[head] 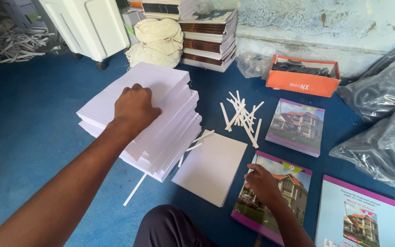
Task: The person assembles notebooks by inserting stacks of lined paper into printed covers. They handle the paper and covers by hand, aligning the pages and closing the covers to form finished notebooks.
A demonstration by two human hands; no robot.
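Observation:
My left hand (pixel 135 107) rests knuckles-up on top of a tall, slanted stack of white ruled paper (pixel 161 123), fingers curled onto the top sheets. My right hand (pixel 262 182) lies on a notebook cover (pixel 277 194) printed with a house picture and purple borders, fingertips at its left edge. A single white block of pages (pixel 210 165) lies flat on the blue floor between the paper stack and that cover. My dark-clothed knee (pixel 170 226) shows at the bottom.
Two more house-picture covers lie at the right (pixel 296 126) and bottom right (pixel 360 215). Loose white paper strips (pixel 242 116) are scattered nearby. An orange box (pixel 303 77), grey plastic bags (pixel 380 119), stacked notebooks (pixel 209 41), a cloth bundle (pixel 157 42) and a white machine (pixel 88 25) stand behind.

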